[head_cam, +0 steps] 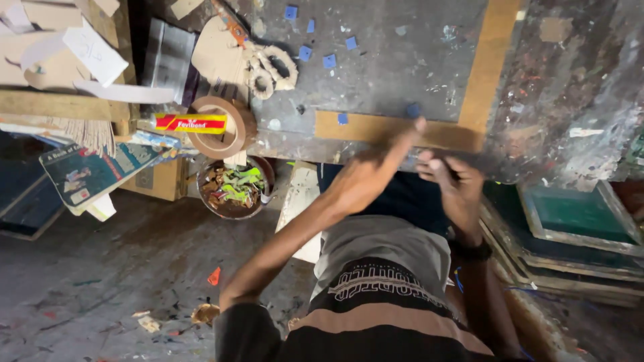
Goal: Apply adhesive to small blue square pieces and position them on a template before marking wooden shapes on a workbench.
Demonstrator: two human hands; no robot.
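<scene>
Your left hand [365, 175] lies flat, forefinger out on the board strip [376, 129] at the table [402, 67] edge. Right hand [451, 179] looks curled; can't tell its grip. Risk: strip slides if pressure's uneven, scattering blue bits [329, 61] beyond.

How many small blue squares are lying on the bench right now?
7 visible. Five are scattered at the top of the bench: blue squares at and. One sits on the brown strip, one near the left hand. Others may be hidden.
</scene>
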